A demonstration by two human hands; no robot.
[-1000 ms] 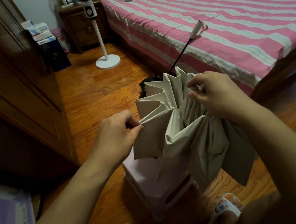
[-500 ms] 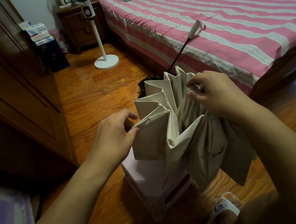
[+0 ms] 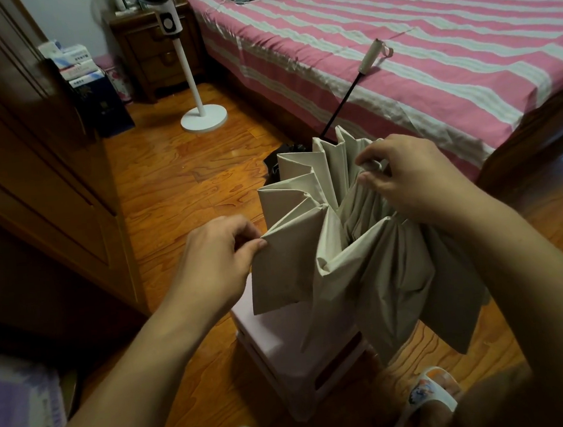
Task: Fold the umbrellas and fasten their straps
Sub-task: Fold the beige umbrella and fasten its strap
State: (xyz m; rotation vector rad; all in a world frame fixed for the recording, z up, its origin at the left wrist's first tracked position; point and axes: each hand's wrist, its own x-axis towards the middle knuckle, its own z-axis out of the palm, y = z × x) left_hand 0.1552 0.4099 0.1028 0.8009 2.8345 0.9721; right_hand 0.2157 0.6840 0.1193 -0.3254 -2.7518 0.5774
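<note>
A beige umbrella (image 3: 357,261) hangs collapsed in front of me, its canopy gathered in loose pleats. Its thin black shaft runs up to a cream handle (image 3: 371,56) with a pink loop, out over the bed. My left hand (image 3: 217,254) pinches the corner of one pleat at the canopy's left side. My right hand (image 3: 407,177) grips a bunch of folds and a rib end at the upper right. No strap is visible among the folds. Black fabric (image 3: 279,155) shows behind the canopy; what it belongs to is unclear.
A pale pink stool (image 3: 285,343) stands under the umbrella on the wooden floor. The pink-striped bed (image 3: 427,27) fills the right, a wooden wardrobe (image 3: 28,169) the left. A white standing fan (image 3: 193,94) and a nightstand are at the back. My slippered feet (image 3: 425,395) show below.
My left hand opened off the pleat, then pinched its corner again slightly lower. The right hand keeps its grip in the same place. The view shifted slightly.
</note>
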